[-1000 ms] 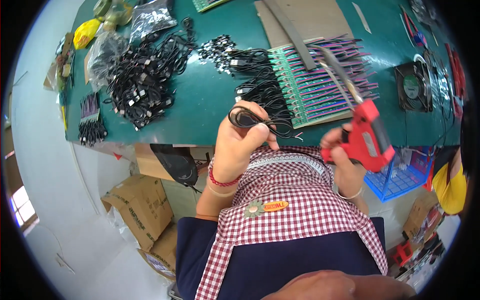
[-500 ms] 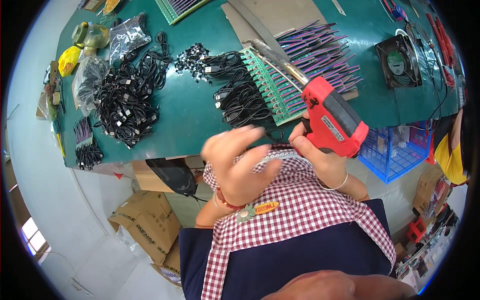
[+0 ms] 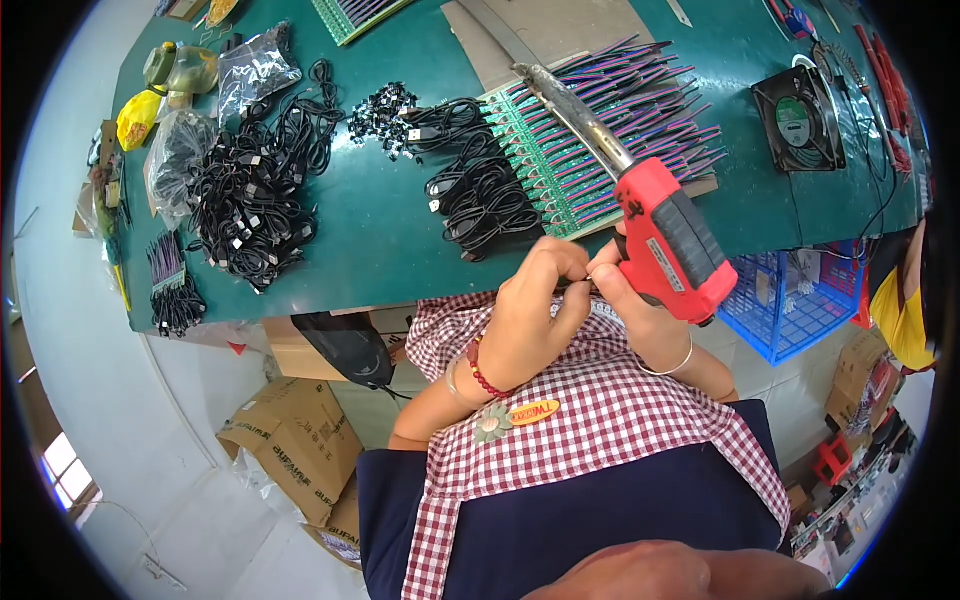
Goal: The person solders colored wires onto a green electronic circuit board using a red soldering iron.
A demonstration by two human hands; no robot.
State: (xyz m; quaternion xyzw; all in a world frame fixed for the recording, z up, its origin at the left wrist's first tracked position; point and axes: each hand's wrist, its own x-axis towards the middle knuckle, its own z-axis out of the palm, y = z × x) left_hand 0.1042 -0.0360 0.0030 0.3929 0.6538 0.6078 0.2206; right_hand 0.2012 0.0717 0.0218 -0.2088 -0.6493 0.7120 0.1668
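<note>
1. Soldering gun, just one, red and black, slanting across the near edge of the tabletop, right of its middle.
2. Two hands here: the right hand wraps its fingers about the gun's handle, thumb reaching left.
3. And the left hand, fingers bent, tips right up by the right thumb; whether they grip anything I can't tell, the spot is covered.
4. Wired panels, two in view: one green panel with dark, pink and blue wires by the near edge, and a second panel farther off, cut by the picture's top.
5. Coiled cables lie in two groups left of the nearer panel; one big cable heap sits toward the left edge, too tangled to count.
6. One pile of small connectors between them, and one wire bundle at the near left corner.
7. Toward the right edge, one black fan; below the near edge, one blue crate.
8. Standing in the way: the gun's metal barrel crosses the nearer panel, hiding some wires; a grey strip lies over the cardboard sheet beyond.
</note>
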